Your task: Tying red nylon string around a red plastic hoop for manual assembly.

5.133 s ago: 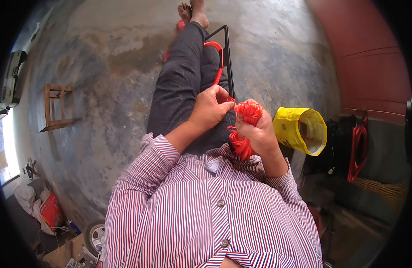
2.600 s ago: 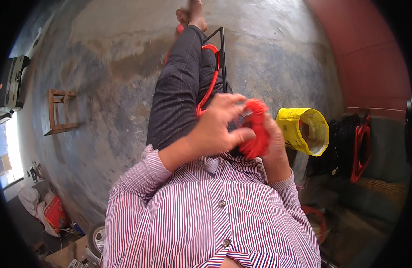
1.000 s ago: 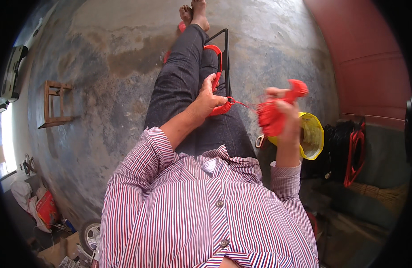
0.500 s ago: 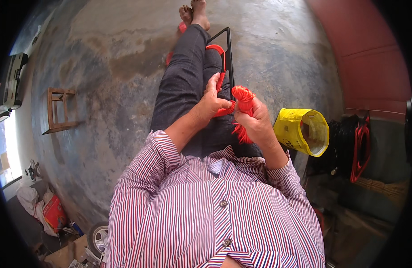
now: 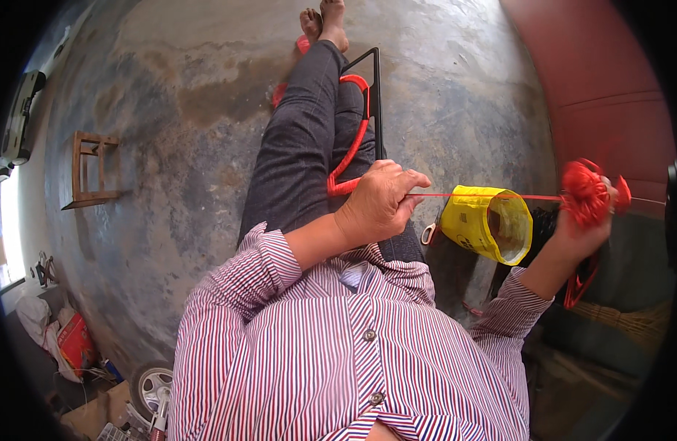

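Note:
Far out to the right, my right hand [image 5: 579, 234] is closed on a bundle of red cord [image 5: 589, 197], a little blurred. A single taut red strand [image 5: 470, 195] runs from the bundle to my left hand [image 5: 381, 200], whose fingers are closed and pinch it over my lap. Along my legs lies a black metal frame [image 5: 377, 103]. Joined to it is a curved part wrapped in red cord [image 5: 353, 151]; its near end passes behind my left hand, so what the hand grips there is hidden.
A yellow bag [image 5: 474, 228] with a wide mouth lies on the floor to the right, with white-handled scissors [image 5: 428, 234] beside it. A small wooden stool [image 5: 88, 169] is at the left. Beyond the bag are a red panel [image 5: 603, 95] and a bundle of straw-like stalks [image 5: 621, 316].
My right hand has swung far to the right with the cord bundle, drawing the strand taut. My left hand has moved down and right along the wrapped part. The scissors have come into sight.

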`<state>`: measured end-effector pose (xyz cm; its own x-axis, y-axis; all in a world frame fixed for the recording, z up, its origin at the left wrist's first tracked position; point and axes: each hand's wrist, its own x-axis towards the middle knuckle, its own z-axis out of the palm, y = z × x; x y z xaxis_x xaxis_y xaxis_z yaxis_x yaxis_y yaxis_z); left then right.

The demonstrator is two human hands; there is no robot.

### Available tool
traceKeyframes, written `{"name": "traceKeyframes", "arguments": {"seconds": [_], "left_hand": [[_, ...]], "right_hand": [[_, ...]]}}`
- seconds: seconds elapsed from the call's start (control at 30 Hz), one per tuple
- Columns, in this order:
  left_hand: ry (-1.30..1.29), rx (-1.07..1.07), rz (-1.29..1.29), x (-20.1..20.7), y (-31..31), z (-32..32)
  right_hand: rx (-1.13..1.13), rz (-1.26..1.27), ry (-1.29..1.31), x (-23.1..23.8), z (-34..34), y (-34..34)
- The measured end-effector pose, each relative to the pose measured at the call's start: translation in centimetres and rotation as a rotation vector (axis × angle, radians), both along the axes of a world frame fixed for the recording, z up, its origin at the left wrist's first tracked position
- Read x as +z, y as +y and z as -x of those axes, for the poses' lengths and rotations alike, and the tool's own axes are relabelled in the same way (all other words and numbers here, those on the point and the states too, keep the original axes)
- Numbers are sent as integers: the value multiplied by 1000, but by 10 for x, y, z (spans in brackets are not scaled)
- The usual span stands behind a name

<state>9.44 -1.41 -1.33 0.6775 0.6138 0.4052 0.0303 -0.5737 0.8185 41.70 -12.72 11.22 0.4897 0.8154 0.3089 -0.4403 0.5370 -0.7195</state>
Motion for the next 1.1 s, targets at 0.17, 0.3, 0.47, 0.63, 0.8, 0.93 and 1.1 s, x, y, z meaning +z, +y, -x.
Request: {"name": "traceKeyframes", "arguments": {"seconds": [0.17,0.3,0.47,0.63,0.8,0.93,1.1], "left_hand": [[-213,245,462,-6,17,7],[-351,429,1007,-18,57,26],[28,404,1030,-40,57,33],[414,447,373,-44,48,26],[214,427,462,-46,48,28],[-88,504,685,-32,59,28],[-118,439,533,9,47,27]], "right_hand": [[-176,34,-116,-21,-43,-11],[-97,475,-287,-90,61,27],[215,750,-1513,-125,158,65],[74,660,-1367,-144,185,90],[194,712,-1003,-153,181,89],[48,466,-1161,-144,179,87],[-131,357,-1204,-112,195,85]]}}
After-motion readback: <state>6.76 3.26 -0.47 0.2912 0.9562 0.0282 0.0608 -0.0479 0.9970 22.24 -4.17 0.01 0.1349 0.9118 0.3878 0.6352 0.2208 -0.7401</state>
